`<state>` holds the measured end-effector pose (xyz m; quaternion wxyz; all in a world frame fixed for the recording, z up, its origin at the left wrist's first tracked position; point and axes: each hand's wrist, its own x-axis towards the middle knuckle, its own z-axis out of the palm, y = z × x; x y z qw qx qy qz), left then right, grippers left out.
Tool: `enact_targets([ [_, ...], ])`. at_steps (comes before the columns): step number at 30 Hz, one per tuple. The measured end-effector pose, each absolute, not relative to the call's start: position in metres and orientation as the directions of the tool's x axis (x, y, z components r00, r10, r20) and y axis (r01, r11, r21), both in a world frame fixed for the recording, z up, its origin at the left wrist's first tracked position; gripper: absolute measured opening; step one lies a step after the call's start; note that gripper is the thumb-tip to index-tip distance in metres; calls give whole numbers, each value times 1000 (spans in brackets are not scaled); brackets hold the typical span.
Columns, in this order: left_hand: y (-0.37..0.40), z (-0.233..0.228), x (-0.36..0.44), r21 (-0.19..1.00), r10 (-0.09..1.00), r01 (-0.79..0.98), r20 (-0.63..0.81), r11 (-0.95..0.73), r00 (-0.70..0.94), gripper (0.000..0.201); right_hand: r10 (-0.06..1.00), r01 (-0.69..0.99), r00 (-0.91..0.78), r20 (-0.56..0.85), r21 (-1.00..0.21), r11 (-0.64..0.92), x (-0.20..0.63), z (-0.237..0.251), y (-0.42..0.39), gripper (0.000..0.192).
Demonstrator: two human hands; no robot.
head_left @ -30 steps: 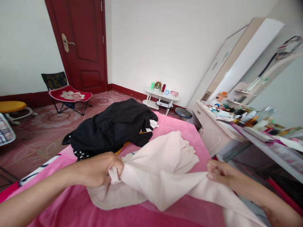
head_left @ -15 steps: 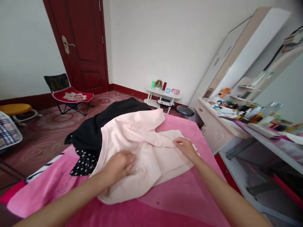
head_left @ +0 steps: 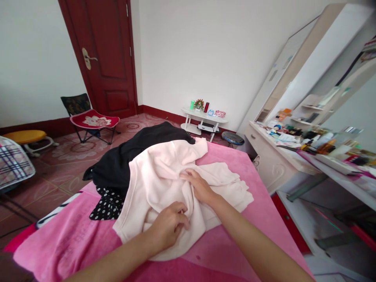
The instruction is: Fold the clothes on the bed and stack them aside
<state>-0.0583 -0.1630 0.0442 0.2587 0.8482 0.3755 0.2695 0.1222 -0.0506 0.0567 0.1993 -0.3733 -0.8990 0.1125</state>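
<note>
A pale pink garment [head_left: 160, 176] lies crumpled on a bed with a pink cover [head_left: 73, 239]. My left hand [head_left: 169, 225] pinches a fold near the garment's near edge, fingers curled on the cloth. My right hand [head_left: 198, 184] lies on the middle of the same garment, fingers pressed into a fold. Behind it sits a heap of black clothes [head_left: 132, 154], with a black polka-dot piece [head_left: 107, 203] showing at the left of the pale garment.
A white dressing table [head_left: 282, 156] crowded with bottles stands at the right of the bed. A low white side table [head_left: 204, 119] is by the far wall. A red folding chair [head_left: 91, 119], a yellow stool [head_left: 26, 137] and a dark red door [head_left: 102, 55] are at the left.
The pale garment went from stretched between my hands to spread over the black heap. Both hands then moved inward onto its middle and near edge.
</note>
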Motion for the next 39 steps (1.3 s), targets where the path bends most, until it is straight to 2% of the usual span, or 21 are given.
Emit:
enact_targets([
  [4,-172,51,-52,555,672,456,282,-696,684,25,534,514,-835,132,-162,842,125,72,-76,28],
  [6,-177,55,-50,539,638,436,270,-721,721,22,506,501,-862,37,-102,860,135,76,-84,24],
  [10,-186,66,-45,518,583,399,257,-756,771,19,684,683,-729,-16,44,729,172,84,-80,21],
  [13,-189,80,-46,495,541,365,275,-788,795,19,745,736,-667,-30,133,664,199,101,-76,15],
  [15,-187,94,-52,527,549,343,304,-778,778,21,768,766,-638,48,139,627,215,121,-82,16],
  [16,-186,101,-57,557,571,335,326,-760,754,24,777,791,-612,144,113,602,223,134,-90,17],
  [19,-184,125,-73,677,691,325,378,-660,616,28,725,831,-436,533,-69,551,241,177,-129,15],
  [20,-185,130,-78,722,730,318,367,-614,577,27,693,824,-366,621,-130,552,246,189,-146,13],
  [21,-187,134,-83,764,761,313,333,-564,557,28,690,812,-327,645,-182,555,249,199,-164,11],
  [22,-190,136,-87,799,775,310,281,-516,565,29,723,797,-329,608,-232,557,252,206,-181,11],
  [23,-194,135,-90,823,770,312,217,-474,600,34,785,790,-354,508,-287,542,253,208,-197,13],
  [25,-202,126,-96,832,713,349,78,-432,697,51,890,807,-430,154,-376,455,256,200,-221,19],
  [27,-210,112,-101,794,642,417,-43,-443,765,67,876,863,-429,-222,-388,324,258,175,-235,14],
  [28,-213,104,-104,756,627,462,-89,-464,774,73,851,892,-398,-342,-362,272,259,159,-238,11],
  [29,-215,96,-107,705,635,517,-121,-486,763,77,839,916,-360,-409,-328,233,261,141,-239,29],
  [31,-218,82,-114,587,685,619,-145,-521,714,81,852,947,-287,-437,-261,185,262,105,-236,80],
  [33,-220,71,-122,500,728,678,-129,-539,674,80,864,957,-266,-427,-224,184,262,77,-228,109],
  [35,-220,63,-131,466,748,697,-106,-545,656,80,861,953,-284,-421,-223,206,259,62,-217,114],
  [37,-219,56,-139,449,777,717,-76,-533,625,85,879,942,-307,-365,-249,226,255,60,-206,106],
  [39,-218,51,-143,440,821,754,-61,-488,567,91,919,936,-306,-250,-257,242,251,65,-195,97],
])
